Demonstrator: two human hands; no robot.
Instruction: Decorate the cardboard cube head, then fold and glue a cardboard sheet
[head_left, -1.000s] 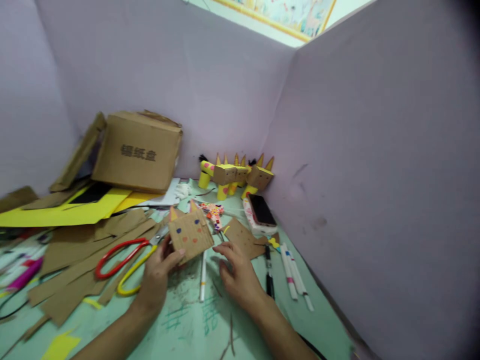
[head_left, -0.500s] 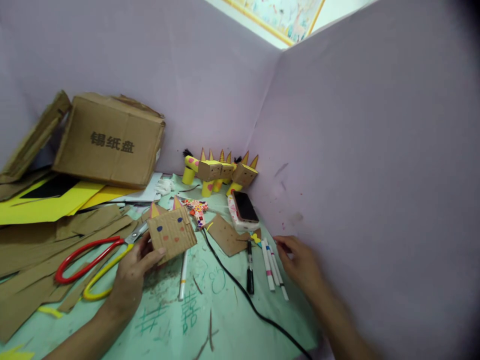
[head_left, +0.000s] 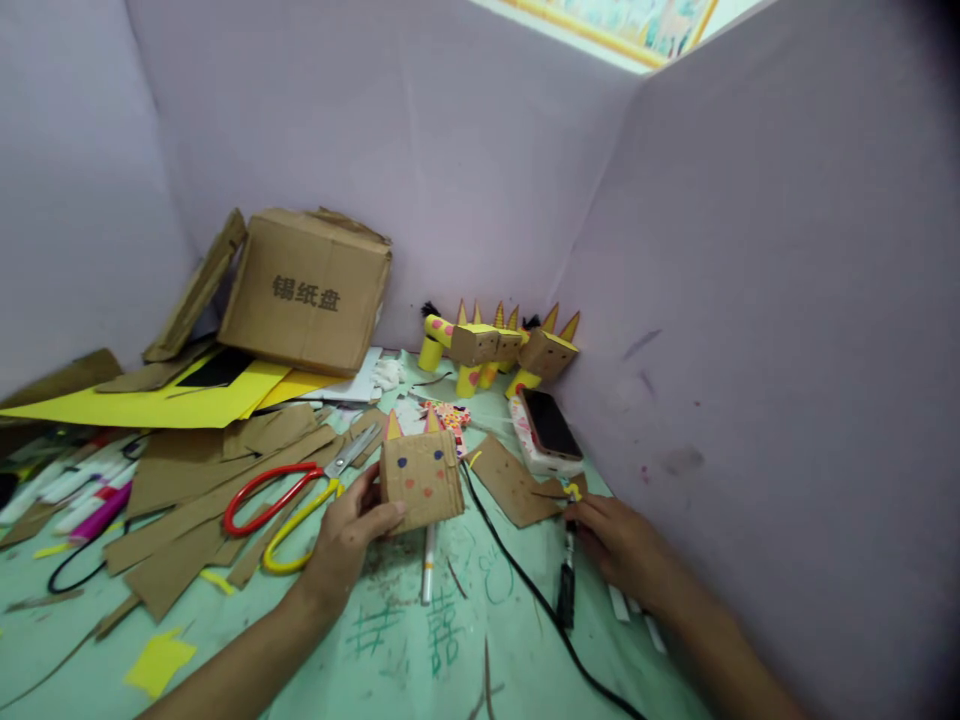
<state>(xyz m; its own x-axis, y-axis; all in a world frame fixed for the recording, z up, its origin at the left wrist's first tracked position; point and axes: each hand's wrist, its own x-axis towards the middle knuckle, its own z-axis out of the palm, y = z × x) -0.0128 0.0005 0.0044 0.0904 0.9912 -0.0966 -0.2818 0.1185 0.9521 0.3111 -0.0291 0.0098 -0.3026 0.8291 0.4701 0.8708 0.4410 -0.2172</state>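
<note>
Brown cardboard makes a flat face [head_left: 421,482] with two pointy ears, and it is up over the green table [head_left: 390,665]. The left hand [head_left: 345,540] has it clamped, thumb in front and fingers behind. The right hand [head_left: 626,540] is at the top of a black pen [head_left: 566,590]; its fingers are bent close together, but I cannot tell if they pinch it. That arm covers bits of the white pens [head_left: 620,603]. A black cord [head_left: 525,580] runs between the hands. Big scissors [head_left: 334,470] lie open on cardboard scraps [head_left: 180,500], beside the left hand. The face hides part of a spotty thing [head_left: 452,414].
</note>
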